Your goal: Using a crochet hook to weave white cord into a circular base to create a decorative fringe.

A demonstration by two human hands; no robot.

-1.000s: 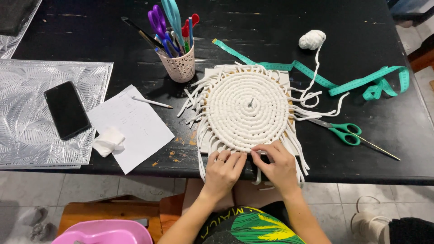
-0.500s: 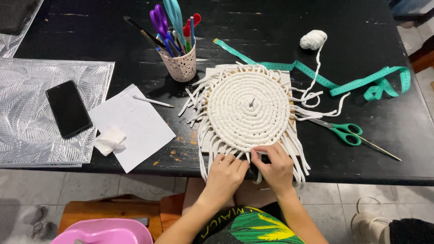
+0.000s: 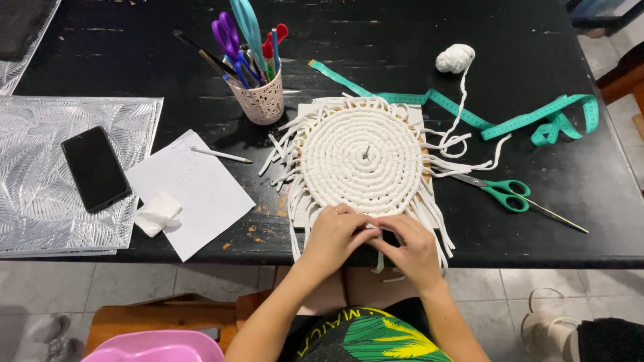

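A round white macrame mat of coiled cord lies on a board on the black table, pinned at its centre, with fringe cords hanging all around. My left hand and my right hand meet at its near edge. The fingers of both pinch white fringe cords between them. A strand runs from the mat's right side to a small ball of white cord at the back.
Green-handled scissors lie right of the mat, a teal tape measure behind them. A pale cup of pens and scissors stands at back left. Further left are a pencil, white paper, tissue, a phone on a silver mat.
Both hands have drawn closer together at the mat's near edge, fingers now meeting on the fringe cords.
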